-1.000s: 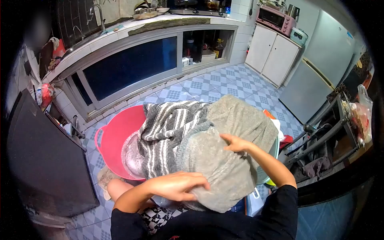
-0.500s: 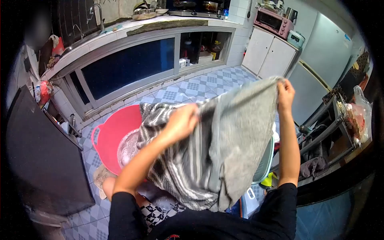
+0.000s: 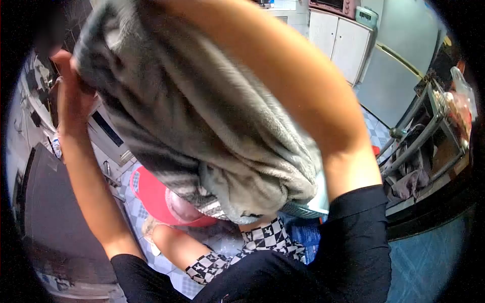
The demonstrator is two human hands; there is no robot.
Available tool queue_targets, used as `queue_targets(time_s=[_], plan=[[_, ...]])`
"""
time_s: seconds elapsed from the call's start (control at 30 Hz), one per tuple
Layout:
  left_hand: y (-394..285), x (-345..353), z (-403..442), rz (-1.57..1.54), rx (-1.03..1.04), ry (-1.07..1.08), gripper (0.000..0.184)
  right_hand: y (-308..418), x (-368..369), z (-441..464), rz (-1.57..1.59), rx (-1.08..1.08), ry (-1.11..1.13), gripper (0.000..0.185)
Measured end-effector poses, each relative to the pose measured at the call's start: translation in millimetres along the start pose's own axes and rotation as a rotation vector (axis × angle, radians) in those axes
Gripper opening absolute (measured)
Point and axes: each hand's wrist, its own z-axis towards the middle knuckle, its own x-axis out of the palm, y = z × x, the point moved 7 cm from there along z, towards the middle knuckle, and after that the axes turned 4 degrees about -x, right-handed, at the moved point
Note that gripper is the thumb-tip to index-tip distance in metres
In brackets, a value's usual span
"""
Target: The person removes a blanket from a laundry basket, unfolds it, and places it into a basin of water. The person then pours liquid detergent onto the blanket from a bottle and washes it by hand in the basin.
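Note:
A thick, plush grey blanket with dark and white stripes hangs in loose folds before me, filling the middle of the view. At its upper left edge is my left hand, raised and gripping the fabric; its fingers are partly hidden and blurred. My right arm reaches up across the top of the blanket, and the right hand lies beyond the upper edge of the picture. Below the cloth stands a pink tub, with a pale, rounded, wet-looking shape inside. Behind the blanket's lower right side, part of a light green basket shows.
A dark panel stands at the left. On the right are a metal rack with bags and cloths, a refrigerator and a white cabinet. Tiled floor lies under my legs.
Both arms have risen and swung to the left, lifting the blanket higher and closer to the camera. The right hand has left the view, and the blanket now bunches into folds.

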Motion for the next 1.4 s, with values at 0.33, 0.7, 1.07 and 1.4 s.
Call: queue_targets(time_s=[0.33, 0.7, 1.07, 1.4], plan=[[-3.8, -205.9, -76.8, 0.705, 0.211, -1.114, 0.029, -8.6, -38.4, -241.6, -0.452, -0.078, 0.763, 0.100], [-196.6, -307.5, -139.5, 1.042, 0.025, -1.425, 0.053, -109.6, -223.6, -327.2, -0.665, 0.381, 0.192, 0.031], [80.9, -55.0, -33.6, 0.883, -0.178, -0.622, 0.047, -53.3, 56.7, -19.5, -0.635, -0.172, 0.233, 0.020], [0.2, -158.5, -59.2, 1.012, 0.131, -1.022, 0.046, -59.4, 19.1, -379.8, -0.462, -0.288, 0.784, 0.032]])
